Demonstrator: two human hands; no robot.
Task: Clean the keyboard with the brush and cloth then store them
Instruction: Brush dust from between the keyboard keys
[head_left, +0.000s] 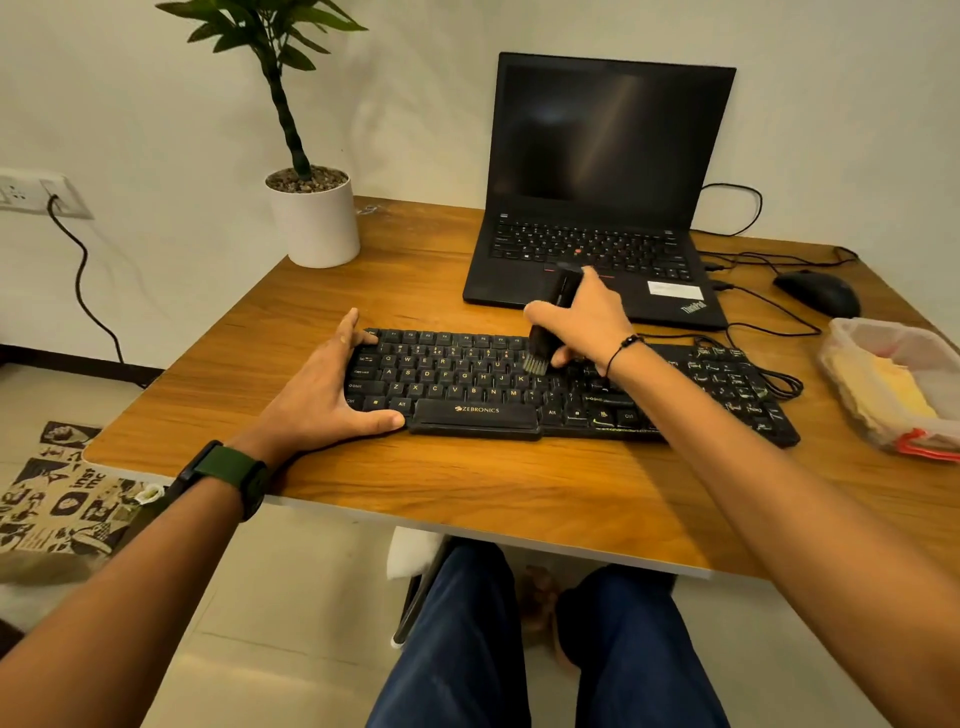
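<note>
A black Zebronics keyboard (467, 387) lies across the middle of the wooden table (467, 483). My left hand (332, 384) grips its left end, thumb along the front edge and fingers over the back edge. My right hand (587, 322) holds a black brush (550, 327) upright, and its grey bristles touch the keys near the middle of the upper rows. A yellow cloth (893, 389) lies folded in a clear plastic container (857, 332) at the right edge of the table.
An open black laptop (597, 218) stands behind the keyboard. A black mouse (818, 291) and several cables lie at the back right. A potted plant in a white pot (314, 223) stands at the back left corner. My legs show under the table.
</note>
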